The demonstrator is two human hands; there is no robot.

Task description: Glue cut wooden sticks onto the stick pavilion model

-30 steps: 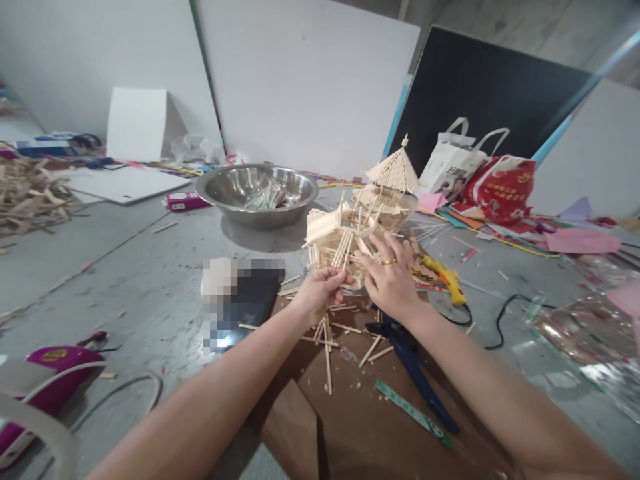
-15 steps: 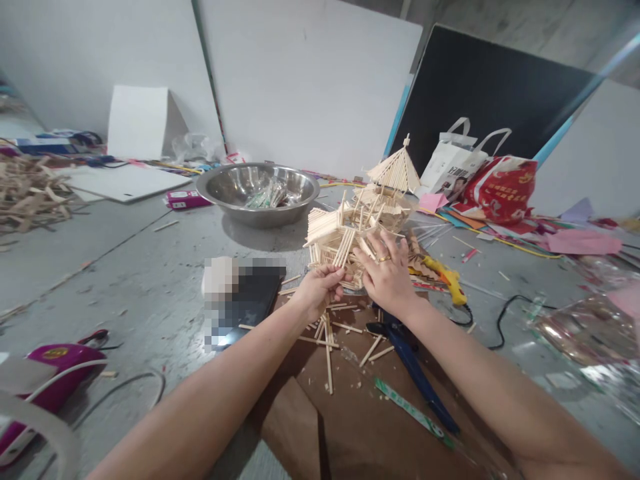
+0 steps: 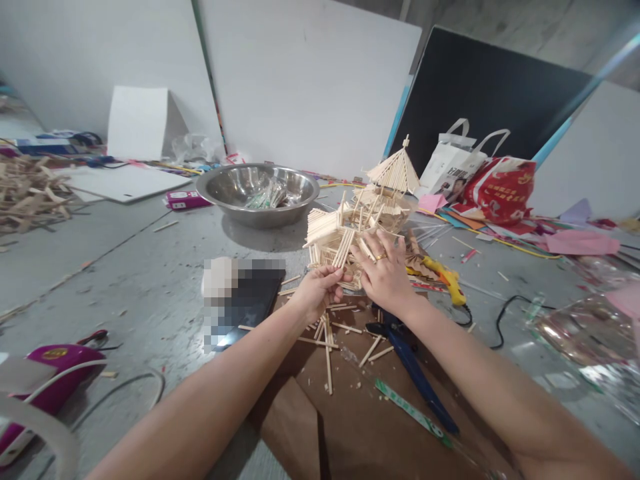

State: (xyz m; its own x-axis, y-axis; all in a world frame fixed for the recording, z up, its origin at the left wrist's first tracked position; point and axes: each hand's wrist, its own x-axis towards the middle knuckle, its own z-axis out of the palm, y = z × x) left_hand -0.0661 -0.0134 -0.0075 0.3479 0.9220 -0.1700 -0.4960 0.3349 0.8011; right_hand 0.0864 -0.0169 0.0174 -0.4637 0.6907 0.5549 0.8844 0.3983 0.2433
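A model building of thin wooden sticks, with a pointed tower roof at its back right, stands in front of me. My left hand pinches the lower ends of a small panel of sticks at the model's near side. Whether that panel is joined to the model I cannot tell. My right hand, a ring on one finger, lies with fingers spread over the model's near right part. Below my right wrist are blue-handled cutters, on brown cardboard strewn with loose sticks.
A steel basin holding wrapped sticks stands behind, left of the model. A yellow glue gun with a black cord lies to the right. A dark tablet-like slab is at left. Bags stand at the back right.
My right hand has shifted very slightly left on the model. My left hand keeps its pinch on the stick panel, nearly still.
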